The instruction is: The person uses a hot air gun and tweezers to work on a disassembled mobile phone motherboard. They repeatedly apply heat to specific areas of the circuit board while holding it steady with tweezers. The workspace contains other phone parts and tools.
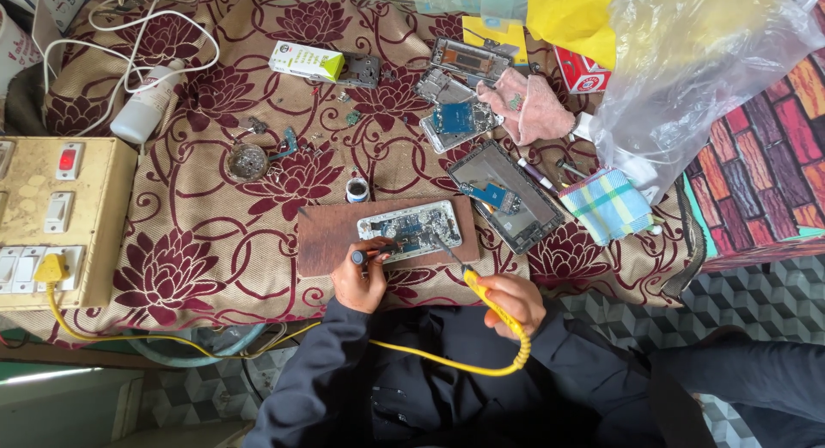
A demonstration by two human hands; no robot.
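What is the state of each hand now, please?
Left hand: closed on a dark-handled tool.
Right hand: closed on a yellow soldering iron.

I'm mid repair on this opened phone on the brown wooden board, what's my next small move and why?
Probably lower the yellow-handled soldering iron in your right hand onto the opened phone: its tip hovers at the board's edge, while your left hand already holds a dark tool there.

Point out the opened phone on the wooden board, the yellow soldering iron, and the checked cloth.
opened phone [411, 230], head view, middle of its exposed inside.
yellow soldering iron [478, 286], head view, on its handle.
checked cloth [607, 205], head view, its centre.
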